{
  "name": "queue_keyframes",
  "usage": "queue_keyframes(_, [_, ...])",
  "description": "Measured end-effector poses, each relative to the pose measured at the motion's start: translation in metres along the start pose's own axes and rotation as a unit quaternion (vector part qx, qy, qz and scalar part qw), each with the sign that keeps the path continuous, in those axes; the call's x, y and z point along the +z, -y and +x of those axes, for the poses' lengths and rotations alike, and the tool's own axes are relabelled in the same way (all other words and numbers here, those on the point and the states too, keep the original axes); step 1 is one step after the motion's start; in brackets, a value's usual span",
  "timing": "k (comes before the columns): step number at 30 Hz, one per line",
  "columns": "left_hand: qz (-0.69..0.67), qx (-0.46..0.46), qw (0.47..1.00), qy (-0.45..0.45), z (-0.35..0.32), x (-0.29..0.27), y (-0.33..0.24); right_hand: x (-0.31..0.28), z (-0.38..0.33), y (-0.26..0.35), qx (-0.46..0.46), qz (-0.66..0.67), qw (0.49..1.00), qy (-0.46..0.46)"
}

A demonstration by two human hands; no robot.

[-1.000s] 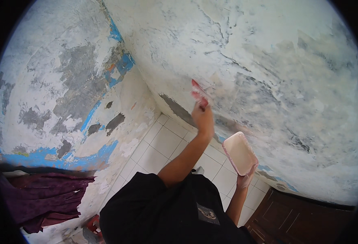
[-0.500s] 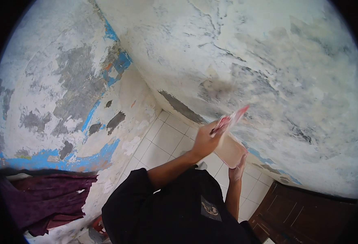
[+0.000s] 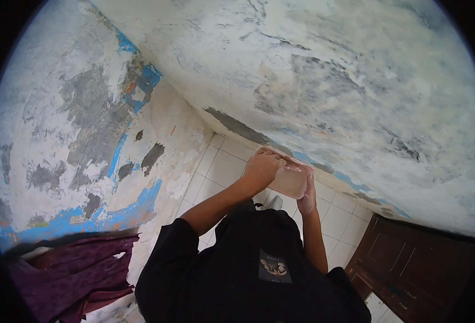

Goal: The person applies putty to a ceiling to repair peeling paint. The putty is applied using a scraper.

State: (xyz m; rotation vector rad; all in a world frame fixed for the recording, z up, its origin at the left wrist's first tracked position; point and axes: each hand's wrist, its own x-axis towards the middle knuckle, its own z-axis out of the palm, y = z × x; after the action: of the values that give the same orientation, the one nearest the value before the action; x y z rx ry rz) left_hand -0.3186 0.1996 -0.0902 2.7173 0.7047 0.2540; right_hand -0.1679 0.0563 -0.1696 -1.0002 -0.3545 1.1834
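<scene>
My right hand (image 3: 308, 195), dusted with white, grips the right end of a shallow pinkish plastic tub (image 3: 290, 185) in front of my body. Over the tub's left side is my left hand (image 3: 264, 169), its fingers curled closed at the rim. The flat red-and-white scraper in that hand is mostly hidden now by the fingers and the tub. What lies inside the tub is hard to make out. Just beyond both hands stands the patchy, plastered wall (image 3: 356, 107), with neither hand touching it.
A second wall (image 3: 43, 124) with flaking blue and grey patches meets it at a corner on the left. Purple cloth (image 3: 81, 269) hangs at lower left. A dark wooden cabinet or door (image 3: 404, 264) stands at lower right. White tiles (image 3: 224, 169) cover the floor.
My left hand has come down from near the wall to the tub, bringing the scraper to its rim. The tub has moved up and left in view and tilted.
</scene>
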Motion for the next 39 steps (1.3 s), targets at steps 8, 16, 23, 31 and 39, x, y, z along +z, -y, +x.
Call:
queue_keyframes(8, [0.014,0.035,0.997,0.068,-0.008,0.003,-0.021,0.007,-0.001,0.008,0.044,0.034,0.998,0.014])
queue_keyframes(16, [-0.026,0.058,0.992,0.112,-0.019,-0.024,-0.027,0.012,-0.007,0.013,0.039,0.031,0.999,-0.020])
queue_keyframes(23, [-0.002,0.064,0.998,-0.010,-0.006,-0.003,-0.035,0.018,0.000,0.028,0.017,0.002,0.999,-0.028])
queue_keyframes(31, [-0.034,0.059,0.994,0.080,-0.021,-0.039,-0.033,0.015,-0.001,0.027,0.024,0.046,0.998,-0.022])
queue_keyframes(39, [-0.055,0.036,0.984,0.164,-0.014,-0.057,-0.029,0.022,0.002,0.026,0.016,0.024,0.999,-0.018])
